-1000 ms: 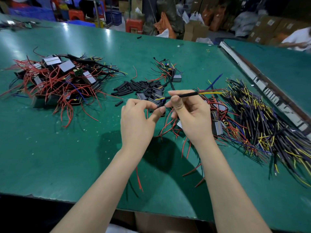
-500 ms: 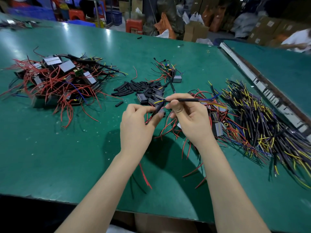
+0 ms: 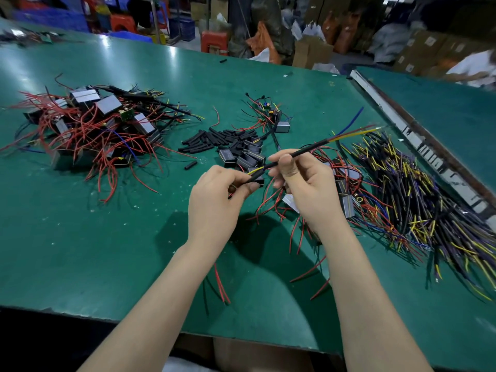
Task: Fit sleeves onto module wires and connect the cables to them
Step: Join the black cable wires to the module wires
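- Both hands meet just above the green work table, close to its near edge. The left hand has its fingers curled, pinching what looks like a short black sleeve at the near end of a thin black-jacketed cable, with a yellow core showing at that end.
- Next to it, the right hand pinches the same cable between thumb and forefinger a little further up its jacket, so the cable slants up and away to the right.
- Thin red wires trail down from under the left hand toward the table edge; what they join to is hidden inside the palm.
- My judgement: the cable is light and fairly springy, its stripped yellow, red and blue cores at the far tip soft and easily bent, so the jacket close to the joint is the place to hold. The sleeve looks smooth and small, likely to slip unless pinched firmly.
- Just beyond the fingers lies a heap of loose short black sleeves and small black module blocks.
- Right of the right hand sprawls a broad pile of black cables with yellow and purple ends, with red-wired grey modules between it and the wrist.
- Far left of the left hand, a tangle of grey modules with red wires sits well apart.
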`<state>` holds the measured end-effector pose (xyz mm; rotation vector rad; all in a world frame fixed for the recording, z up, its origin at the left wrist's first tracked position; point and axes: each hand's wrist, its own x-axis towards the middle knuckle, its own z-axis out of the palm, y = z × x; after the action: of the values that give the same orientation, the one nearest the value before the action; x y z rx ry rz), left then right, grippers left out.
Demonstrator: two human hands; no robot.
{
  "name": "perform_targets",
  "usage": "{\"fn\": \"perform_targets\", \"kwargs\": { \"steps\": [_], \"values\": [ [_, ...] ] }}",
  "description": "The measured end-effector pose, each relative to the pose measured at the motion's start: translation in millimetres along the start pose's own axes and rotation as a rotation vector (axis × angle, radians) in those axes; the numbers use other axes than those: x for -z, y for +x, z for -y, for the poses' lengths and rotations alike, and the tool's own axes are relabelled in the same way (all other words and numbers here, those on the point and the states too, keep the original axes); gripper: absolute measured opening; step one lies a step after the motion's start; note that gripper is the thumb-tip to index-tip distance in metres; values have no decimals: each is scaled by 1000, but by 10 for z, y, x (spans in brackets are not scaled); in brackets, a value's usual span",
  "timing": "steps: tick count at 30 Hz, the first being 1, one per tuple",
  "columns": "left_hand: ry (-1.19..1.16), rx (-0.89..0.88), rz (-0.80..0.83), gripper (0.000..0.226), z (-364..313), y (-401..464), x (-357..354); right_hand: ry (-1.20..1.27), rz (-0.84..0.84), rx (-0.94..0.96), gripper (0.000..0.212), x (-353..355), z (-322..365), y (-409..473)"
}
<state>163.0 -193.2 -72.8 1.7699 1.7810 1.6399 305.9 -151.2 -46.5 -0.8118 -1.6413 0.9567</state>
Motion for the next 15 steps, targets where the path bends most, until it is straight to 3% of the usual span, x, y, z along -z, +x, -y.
{"fn": "perform_targets", "kwargs": {
  "steps": [7,13,15],
  "values": [
    [30,-63,28,11,-57,44,-25,35,16,-27,19,0,6,10],
    [-30,39,-13,19,-80,6,-41,100,10,-47,20,3,39,12],
    [-92,117,82,32,-46,5,4,109,2,-96,22,10,21,22]
  ]
}}
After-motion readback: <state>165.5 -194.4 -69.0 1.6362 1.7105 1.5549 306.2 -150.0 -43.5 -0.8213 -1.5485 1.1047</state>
